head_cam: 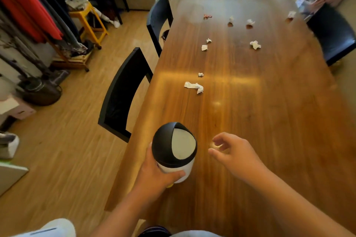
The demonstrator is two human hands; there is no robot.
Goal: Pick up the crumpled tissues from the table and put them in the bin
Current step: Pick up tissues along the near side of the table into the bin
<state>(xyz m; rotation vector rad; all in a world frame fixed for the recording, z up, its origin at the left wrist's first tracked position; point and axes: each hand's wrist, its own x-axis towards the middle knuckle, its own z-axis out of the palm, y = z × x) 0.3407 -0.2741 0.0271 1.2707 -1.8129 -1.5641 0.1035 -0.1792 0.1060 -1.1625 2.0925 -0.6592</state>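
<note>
A small white bin with a black domed swing lid stands near the front left corner of the wooden table. My left hand grips its body from the left. My right hand hovers just right of the bin, fingers loosely curled, holding nothing that I can see. Several crumpled white tissues lie scattered farther up the table: the nearest, a long one, a tiny one behind it, another to the right, and more towards the far end.
Two black chairs stand tucked along the table's left side, and another black chair on the far right. A small reddish scrap lies at the far end. A yellow stool and a clothes rack line the left wall.
</note>
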